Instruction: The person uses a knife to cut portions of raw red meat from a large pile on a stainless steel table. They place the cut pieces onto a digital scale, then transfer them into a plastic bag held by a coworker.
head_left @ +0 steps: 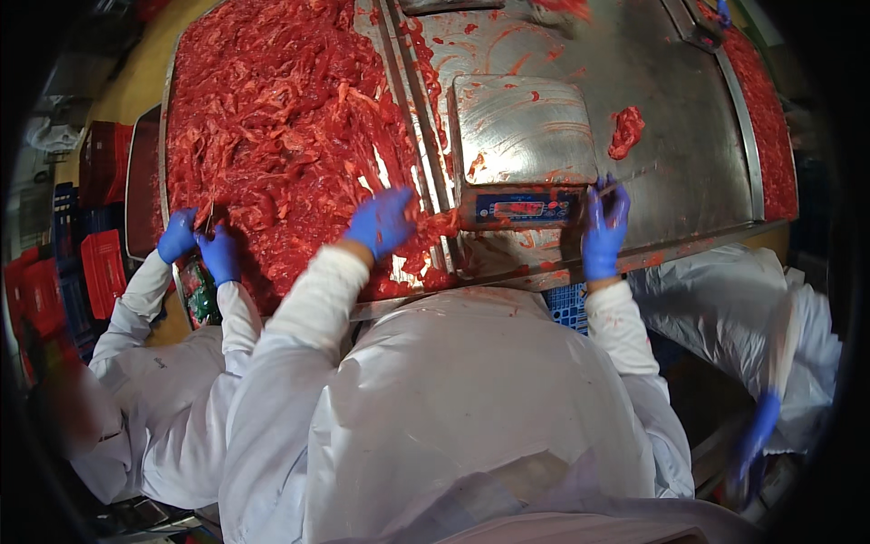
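My left hand, in a blue glove, is at the right part of a large tray of red meat scraps, closed on a meat piece. My right hand, also blue-gloved, grips a knife with its blade pointing right, just right of the scale's display. The scale's smeared steel plate lies between and above my hands. A separate piece of meat sits on the steel surface above my right hand.
A co-worker at left has gloved hands at the meat tray's corner. Red crates stand behind. Another person at right has a gloved hand low down. A further meat tray lies at far right, past a steel rim.
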Available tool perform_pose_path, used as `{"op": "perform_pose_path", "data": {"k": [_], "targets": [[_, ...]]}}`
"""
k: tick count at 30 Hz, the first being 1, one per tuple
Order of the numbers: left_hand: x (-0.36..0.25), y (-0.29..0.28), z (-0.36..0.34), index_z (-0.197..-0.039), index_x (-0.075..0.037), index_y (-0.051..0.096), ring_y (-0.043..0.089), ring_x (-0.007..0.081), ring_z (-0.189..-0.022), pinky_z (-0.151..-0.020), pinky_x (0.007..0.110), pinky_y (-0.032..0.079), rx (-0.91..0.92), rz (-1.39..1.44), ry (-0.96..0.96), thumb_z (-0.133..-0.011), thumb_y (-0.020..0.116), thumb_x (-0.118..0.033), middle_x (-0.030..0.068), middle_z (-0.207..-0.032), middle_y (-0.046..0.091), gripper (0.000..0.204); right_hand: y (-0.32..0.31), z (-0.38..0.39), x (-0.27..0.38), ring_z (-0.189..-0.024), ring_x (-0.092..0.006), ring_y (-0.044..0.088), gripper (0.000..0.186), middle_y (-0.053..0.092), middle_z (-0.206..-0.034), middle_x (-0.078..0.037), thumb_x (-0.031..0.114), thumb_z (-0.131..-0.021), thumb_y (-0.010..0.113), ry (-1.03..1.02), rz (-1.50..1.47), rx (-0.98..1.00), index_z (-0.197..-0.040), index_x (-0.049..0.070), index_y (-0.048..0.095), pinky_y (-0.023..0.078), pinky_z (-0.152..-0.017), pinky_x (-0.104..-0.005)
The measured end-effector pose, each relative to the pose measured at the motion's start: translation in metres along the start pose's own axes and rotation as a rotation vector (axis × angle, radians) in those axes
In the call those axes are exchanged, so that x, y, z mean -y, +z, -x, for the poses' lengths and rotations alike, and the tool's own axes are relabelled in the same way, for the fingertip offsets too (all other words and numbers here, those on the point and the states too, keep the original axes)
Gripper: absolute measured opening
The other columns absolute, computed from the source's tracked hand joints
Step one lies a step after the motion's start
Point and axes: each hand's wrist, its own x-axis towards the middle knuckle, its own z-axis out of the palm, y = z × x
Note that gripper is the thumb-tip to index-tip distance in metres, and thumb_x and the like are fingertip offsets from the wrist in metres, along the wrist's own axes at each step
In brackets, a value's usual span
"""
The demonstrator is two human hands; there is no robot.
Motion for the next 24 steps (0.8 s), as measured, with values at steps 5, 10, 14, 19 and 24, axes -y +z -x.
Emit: {"op": "perform_pose_path", "data": {"k": [5,10,14,19,24], "targets": [[0.005,0.037,0.051,-0.093,-0.005,0.059,0.065,0.0452,-0.091,-0.078,0.052,0.053,0.004,0.012,0.170,-0.085,0.064,-0.009,0.0241,-0.093,0.063,0.011,-0.031,0.060,-0.033,-0.100,-0.0147,0.063,0.045,0.066,-0.114,-0.010,0.009,-0.095,0.076,0.112,0.191,0.161,-0.133,-0.001,0.055,0.054,-0.090,-0.0318],[-0.080,-0.083,0.014,-0.090,-0.005,0.061,0.066,0.0269,-0.081,-0.070,0.040,0.053,-0.113,0.153,0.422,-0.087,0.066,-0.008,0.0115,-0.084,0.060,0.007,-0.033,0.064,-0.016,-0.088,-0.0155,0.065,0.048,0.067,-0.106,-0.010,0.013,-0.090,0.081,0.094,0.446,0.248,-0.130,-0.002,0.057,0.056,-0.081,-0.0318],[-0.157,-0.112,-0.029,-0.109,-0.004,0.069,0.066,0.0190,-0.095,-0.087,0.032,0.054,-0.156,0.484,0.567,-0.085,0.073,-0.010,0.0101,-0.100,0.067,0.025,-0.036,0.063,-0.022,-0.095,-0.0177,0.069,0.048,0.069,-0.109,-0.013,0.015,-0.091,0.080,0.126,0.384,0.275,-0.130,-0.002,0.057,0.057,-0.085,-0.0317],[-0.129,-0.076,-0.069,-0.129,-0.006,0.070,0.062,0.0225,-0.125,-0.100,0.034,0.052,-0.399,0.065,0.458,-0.086,0.075,-0.014,0.0126,-0.131,0.066,0.043,-0.050,0.063,-0.043,-0.097,-0.0134,0.069,0.031,0.071,-0.108,-0.009,0.002,-0.096,0.070,0.274,0.012,0.297,-0.125,-0.002,0.060,0.056,-0.086,-0.0285],[0.013,-0.097,-0.037,-0.123,-0.006,0.073,0.072,0.0289,-0.105,-0.098,0.038,0.055,-0.551,0.215,-0.042,-0.086,0.075,-0.016,0.0143,-0.125,0.068,0.038,-0.066,0.073,-0.019,-0.092,-0.0117,0.069,0.027,0.070,-0.101,-0.005,-0.002,-0.097,0.066,0.384,-0.167,0.260,-0.123,-0.002,0.061,0.056,-0.086,-0.0260]]}}
